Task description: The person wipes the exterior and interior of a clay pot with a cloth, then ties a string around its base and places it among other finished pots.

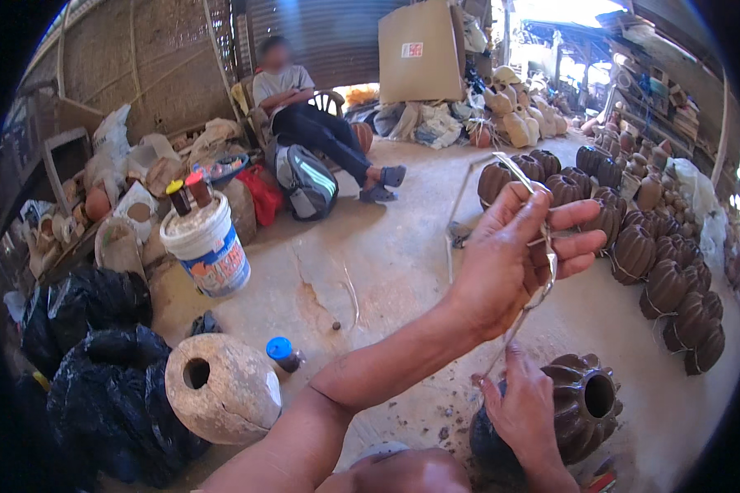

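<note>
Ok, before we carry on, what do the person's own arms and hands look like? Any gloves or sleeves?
Both the left hand and the right hand are bare: five-fingered, with no gloves. No ring, watch or wristband shows. The left forearm is uncovered past the elbow, with no sleeve in view. Little of the right forearm shows, but that part is bare too.

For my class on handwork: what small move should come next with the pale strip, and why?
Probably draw the strip straighter: the raised left hand holds it, the right hand is at its lower part, and it curves between them.
</note>
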`<state>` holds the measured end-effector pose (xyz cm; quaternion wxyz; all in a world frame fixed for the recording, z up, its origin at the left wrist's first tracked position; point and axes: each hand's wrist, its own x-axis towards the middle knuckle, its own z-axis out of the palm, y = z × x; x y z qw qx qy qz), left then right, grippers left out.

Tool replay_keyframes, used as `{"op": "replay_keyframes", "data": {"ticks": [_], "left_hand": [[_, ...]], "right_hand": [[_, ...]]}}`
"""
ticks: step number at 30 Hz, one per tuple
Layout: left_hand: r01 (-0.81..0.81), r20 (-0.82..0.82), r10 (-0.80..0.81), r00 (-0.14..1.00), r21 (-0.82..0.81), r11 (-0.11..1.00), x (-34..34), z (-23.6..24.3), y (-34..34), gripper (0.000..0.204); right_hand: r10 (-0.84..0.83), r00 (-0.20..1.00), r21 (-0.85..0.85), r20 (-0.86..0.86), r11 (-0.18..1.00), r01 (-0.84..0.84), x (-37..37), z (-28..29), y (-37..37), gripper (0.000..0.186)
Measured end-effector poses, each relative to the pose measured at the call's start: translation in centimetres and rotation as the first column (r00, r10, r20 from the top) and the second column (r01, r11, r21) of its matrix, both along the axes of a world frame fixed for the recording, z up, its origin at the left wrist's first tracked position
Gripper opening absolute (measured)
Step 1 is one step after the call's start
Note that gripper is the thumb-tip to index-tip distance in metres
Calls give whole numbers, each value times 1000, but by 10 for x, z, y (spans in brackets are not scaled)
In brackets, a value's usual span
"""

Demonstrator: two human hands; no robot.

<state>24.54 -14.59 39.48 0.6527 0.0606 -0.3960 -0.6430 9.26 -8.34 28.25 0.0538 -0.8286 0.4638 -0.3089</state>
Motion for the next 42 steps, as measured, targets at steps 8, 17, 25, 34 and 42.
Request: {"op": "replay_keyframes", "data": {"ticks": [8,17,25,34,42], "left_hand": [[-311,115,297,948,137,940,83,-95,-65,17],[-502,871,468,152,-340,796,121,-148,34,37],[345,710,51,703,-403,848,54,-165,27,108],[651,706,-406,580,-102,752,21,-237,49,34],[561,655,-331,680,-174,809,23,-229,43,26]], "right_hand": [[-40,999,144,-7,989,41,-28,-10,25,8],[60,966,197,-253,980,-9,-22,39,14,25],[296,919,253,-260,939,-231,15,34,19,30],[254,930,386,-265,912,-139,-26,30,57,43],[-141,927,163,-347,965,207,-32,25,73,26]]}}
